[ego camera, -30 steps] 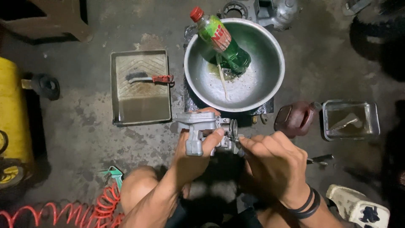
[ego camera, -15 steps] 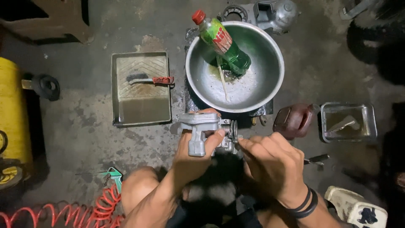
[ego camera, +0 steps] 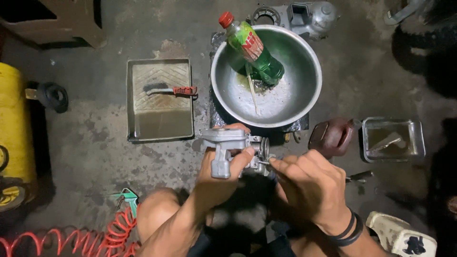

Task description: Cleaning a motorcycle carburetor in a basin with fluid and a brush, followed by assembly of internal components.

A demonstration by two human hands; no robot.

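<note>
Grey metal carburettor (ego camera: 233, 150) clasped in left hand (ego camera: 221, 173), long axis three-to-nine o'clock; right hand (ego camera: 309, 183) pinches its three o'clock end.

A green plastic bottle (ego camera: 252, 50) leans in the round steel bowl (ego camera: 304, 95) ahead of me; the rectangular metal tray (ego camera: 159, 119) lies to its left, holding a red-handled brush (ego camera: 172, 89).

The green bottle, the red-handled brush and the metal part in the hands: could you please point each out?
green bottle (ego camera: 254, 54), head view, on its labelled middle.
red-handled brush (ego camera: 183, 90), head view, on its red handle.
metal part (ego camera: 223, 140), head view, on its grey body above the left hand (ego camera: 223, 173).
</note>
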